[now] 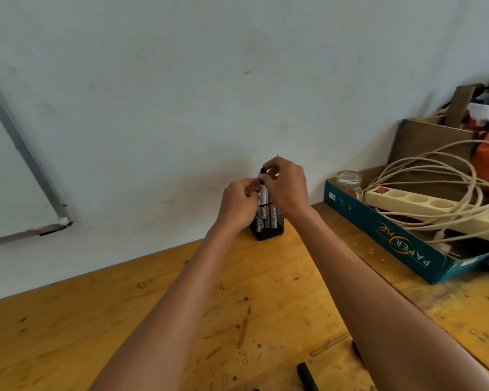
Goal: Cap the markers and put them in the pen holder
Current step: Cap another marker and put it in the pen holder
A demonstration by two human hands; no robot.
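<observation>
While both arms reach out over the wooden table (280,277), the person works right above the black mesh pen holder (266,222), which stands upright at the far edge of the table near the wall (181,94), prob so a finished marker can drop straight in w/o travel. Left hand (239,203) is curled, fingers pinched on the white marker (263,193) partway up its barrel, steadying it; marker stands upright w/ its lower end already inside the holder. Right hand (287,187) sits just above and beside it, fingertips pinching a small black cap (263,170) at the marker's top, looks like it's being pressed home, tho whether it's fully seated I can't tell. Other markers seem to stand in the holder too. Near edge of the table, well apart from both hands, lies a black marker or cap (307,375), not yet dealt w/. Teal paper box (384,230) w/ a power strip (435,208) sits off to the right, out of the way
</observation>
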